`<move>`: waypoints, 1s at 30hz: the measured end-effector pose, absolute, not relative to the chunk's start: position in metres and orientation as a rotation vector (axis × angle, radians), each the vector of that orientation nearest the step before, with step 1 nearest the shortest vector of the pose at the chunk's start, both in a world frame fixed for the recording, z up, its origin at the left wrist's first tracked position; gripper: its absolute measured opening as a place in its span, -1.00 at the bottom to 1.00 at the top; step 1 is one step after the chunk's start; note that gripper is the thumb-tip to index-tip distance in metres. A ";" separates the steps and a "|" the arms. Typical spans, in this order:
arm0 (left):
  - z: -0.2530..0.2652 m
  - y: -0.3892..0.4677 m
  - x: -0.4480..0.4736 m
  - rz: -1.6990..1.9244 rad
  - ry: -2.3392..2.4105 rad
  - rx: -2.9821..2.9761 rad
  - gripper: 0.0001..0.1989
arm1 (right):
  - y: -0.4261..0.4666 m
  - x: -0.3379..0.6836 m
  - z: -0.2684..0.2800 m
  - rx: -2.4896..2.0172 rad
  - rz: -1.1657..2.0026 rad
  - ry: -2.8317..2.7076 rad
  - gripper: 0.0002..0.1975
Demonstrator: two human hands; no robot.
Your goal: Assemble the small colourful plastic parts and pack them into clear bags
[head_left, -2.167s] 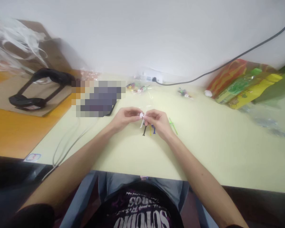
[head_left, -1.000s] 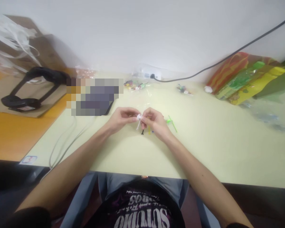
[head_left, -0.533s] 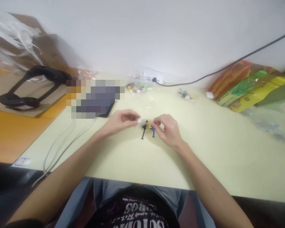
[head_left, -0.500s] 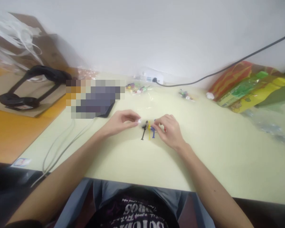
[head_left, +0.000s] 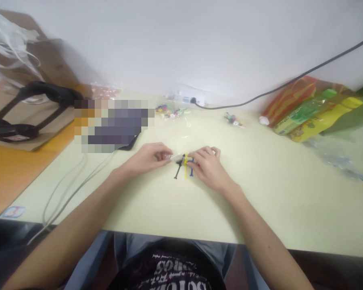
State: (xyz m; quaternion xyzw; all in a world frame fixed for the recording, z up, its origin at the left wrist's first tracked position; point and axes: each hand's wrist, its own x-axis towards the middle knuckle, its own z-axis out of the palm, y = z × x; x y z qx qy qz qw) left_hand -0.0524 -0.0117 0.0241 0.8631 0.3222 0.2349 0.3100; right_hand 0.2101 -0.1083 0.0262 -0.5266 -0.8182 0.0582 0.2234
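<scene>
My left hand (head_left: 153,159) is closed, with thumb and fingertips pinched on a small clear plastic piece (head_left: 168,156). A whitish part extends from it toward a thin black plastic piece (head_left: 178,170), which slants down to the table with a forked end. Beside that stand a thin yellow plastic piece (head_left: 186,170) and a blue plastic piece (head_left: 191,171). My right hand (head_left: 210,167) curls its thumb and fingers around the blue piece, close to the yellow one. A bit of red shows by its fingertips. The right fingers hide how the pieces join.
Small colourful parts in clear wrap (head_left: 171,112) and another little bundle (head_left: 233,119) lie at the back. A dark device (head_left: 128,144), partly pixelated, and pale cables (head_left: 78,189) are left. Bottle-shaped packages (head_left: 323,121) and crumpled clear plastic (head_left: 345,161) are right.
The view has shifted slightly, so most things sit a little further left. My right fingers have moved further over the blue and yellow pieces. The left hand keeps its pinch.
</scene>
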 end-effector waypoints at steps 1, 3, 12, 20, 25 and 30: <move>0.023 -0.012 -0.052 0.632 0.874 2.269 -0.73 | -0.108 0.211 0.026 -1.457 0.167 -2.238 -0.76; 0.022 -0.014 -0.051 0.664 0.907 2.241 -0.72 | -0.107 0.214 0.027 -1.463 0.170 -2.208 -0.75; 0.025 -0.023 -0.046 0.654 0.887 2.182 -0.70 | -0.109 0.210 0.026 -1.452 0.180 -2.224 -0.75; 0.028 -0.021 -0.047 0.655 0.824 2.385 -0.65 | -0.111 0.201 0.023 -1.448 0.093 -2.286 -0.63; 0.030 -0.024 -0.041 0.663 0.740 2.497 -0.57 | -0.110 0.200 0.021 -1.449 0.086 -2.314 -0.67; 0.021 -0.026 -0.032 0.615 0.645 2.507 -0.62 | -0.109 0.198 0.019 -1.439 0.104 -2.301 -0.67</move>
